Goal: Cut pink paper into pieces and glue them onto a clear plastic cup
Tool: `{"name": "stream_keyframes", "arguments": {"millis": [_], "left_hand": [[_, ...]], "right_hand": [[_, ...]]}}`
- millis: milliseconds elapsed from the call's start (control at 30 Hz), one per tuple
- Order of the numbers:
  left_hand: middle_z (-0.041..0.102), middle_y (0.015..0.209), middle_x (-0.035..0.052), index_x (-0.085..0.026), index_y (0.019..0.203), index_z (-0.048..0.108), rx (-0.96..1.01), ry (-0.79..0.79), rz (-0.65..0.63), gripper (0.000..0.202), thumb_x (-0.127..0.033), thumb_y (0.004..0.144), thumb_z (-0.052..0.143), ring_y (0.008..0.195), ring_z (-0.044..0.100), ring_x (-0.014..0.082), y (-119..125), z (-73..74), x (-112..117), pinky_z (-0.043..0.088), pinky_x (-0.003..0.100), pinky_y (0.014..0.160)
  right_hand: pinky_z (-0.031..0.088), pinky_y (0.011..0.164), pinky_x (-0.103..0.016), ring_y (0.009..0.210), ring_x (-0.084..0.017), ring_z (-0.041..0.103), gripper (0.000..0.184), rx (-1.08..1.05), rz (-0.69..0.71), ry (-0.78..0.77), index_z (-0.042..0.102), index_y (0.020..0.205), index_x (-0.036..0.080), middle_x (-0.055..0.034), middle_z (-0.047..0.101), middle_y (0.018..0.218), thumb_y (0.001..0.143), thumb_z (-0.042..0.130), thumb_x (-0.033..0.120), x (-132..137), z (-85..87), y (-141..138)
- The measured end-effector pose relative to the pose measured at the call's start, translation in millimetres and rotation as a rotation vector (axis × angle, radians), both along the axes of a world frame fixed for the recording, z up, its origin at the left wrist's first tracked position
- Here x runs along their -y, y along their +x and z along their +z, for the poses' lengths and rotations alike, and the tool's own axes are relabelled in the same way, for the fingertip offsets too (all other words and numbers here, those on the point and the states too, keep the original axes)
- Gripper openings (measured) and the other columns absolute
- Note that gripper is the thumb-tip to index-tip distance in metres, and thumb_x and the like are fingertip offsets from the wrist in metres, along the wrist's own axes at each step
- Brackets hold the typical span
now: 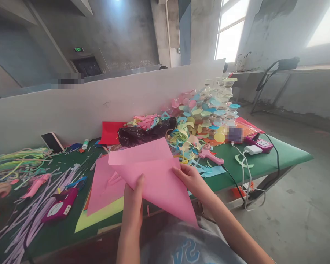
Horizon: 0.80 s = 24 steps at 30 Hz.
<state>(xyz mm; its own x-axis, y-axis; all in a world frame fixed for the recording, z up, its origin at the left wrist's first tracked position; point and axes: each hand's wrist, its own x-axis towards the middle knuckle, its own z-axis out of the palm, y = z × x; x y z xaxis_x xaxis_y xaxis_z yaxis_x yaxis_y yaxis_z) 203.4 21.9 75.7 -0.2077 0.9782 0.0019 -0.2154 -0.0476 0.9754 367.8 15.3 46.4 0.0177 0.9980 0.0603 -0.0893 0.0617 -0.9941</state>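
A sheet of pink paper (pixel 156 179) is held up in front of my body, bent over with its upper part folded back. My left hand (pixel 136 189) grips its lower left side, thumb on top and the other fingers hidden beneath. At the sheet's right edge, my right hand (pixel 187 176) pinches the paper between thumb and fingers. Below and to the left, more pink paper (pixel 99 190) lies on a yellow-green sheet (pixel 99 216) on the table. Loose pink strips rest on that pile.
A pink glue gun (pixel 211 157) with a black cord lies right of the sheet. Colourful paper scraps (pixel 185 137), a black plastic bag (pixel 145 134) and stacked clear cups (pixel 225 106) fill the back. Pipe cleaners (pixel 41 216) and another person's hand (pixel 0 191) are at left.
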Motion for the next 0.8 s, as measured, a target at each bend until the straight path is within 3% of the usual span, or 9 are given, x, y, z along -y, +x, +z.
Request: {"name": "stream_keyframes", "arguments": {"millis": [267, 533, 800], "left_hand": [[0.067, 0.113, 0.0106, -0.017, 0.120, 0.058, 0.028, 0.027, -0.026, 0.057, -0.035, 0.068, 0.072, 0.106, 0.063, 0.0274, 0.6, -2.6, -2.6, 0.051, 0.037, 0.093], [0.068, 0.115, 0.0120, -0.015, 0.109, 0.063, 0.057, -0.096, 0.012, 0.043, -0.024, 0.068, 0.071, 0.106, 0.064, 0.0289, 3.9, 6.4, 0.8, 0.052, 0.041, 0.092], [0.069, 0.112, 0.0127, -0.014, 0.107, 0.065, 0.022, -0.110, 0.013, 0.038, -0.026, 0.072, 0.069, 0.107, 0.064, 0.0280, 1.5, 5.9, 1.6, 0.051, 0.039, 0.094]], "right_hand": [[0.019, 0.049, -0.025, 0.051, -0.009, 0.029, 0.053, -0.039, -0.032, -0.073, 0.041, 0.061, 0.019, 0.0037, 0.038, 0.057, 0.074, 0.055, 0.068, -0.7, -2.9, 0.4], [0.022, 0.052, -0.025, 0.056, -0.010, 0.031, 0.048, -0.018, -0.016, -0.027, 0.042, 0.065, 0.020, 0.0039, 0.039, 0.062, 0.079, 0.051, 0.065, 0.3, 0.2, 1.4], [0.018, 0.051, -0.025, 0.054, -0.009, 0.026, 0.050, -0.059, -0.053, -0.056, 0.040, 0.064, 0.020, 0.0052, 0.033, 0.059, 0.076, 0.054, 0.067, -2.5, -5.1, 0.2]]}}
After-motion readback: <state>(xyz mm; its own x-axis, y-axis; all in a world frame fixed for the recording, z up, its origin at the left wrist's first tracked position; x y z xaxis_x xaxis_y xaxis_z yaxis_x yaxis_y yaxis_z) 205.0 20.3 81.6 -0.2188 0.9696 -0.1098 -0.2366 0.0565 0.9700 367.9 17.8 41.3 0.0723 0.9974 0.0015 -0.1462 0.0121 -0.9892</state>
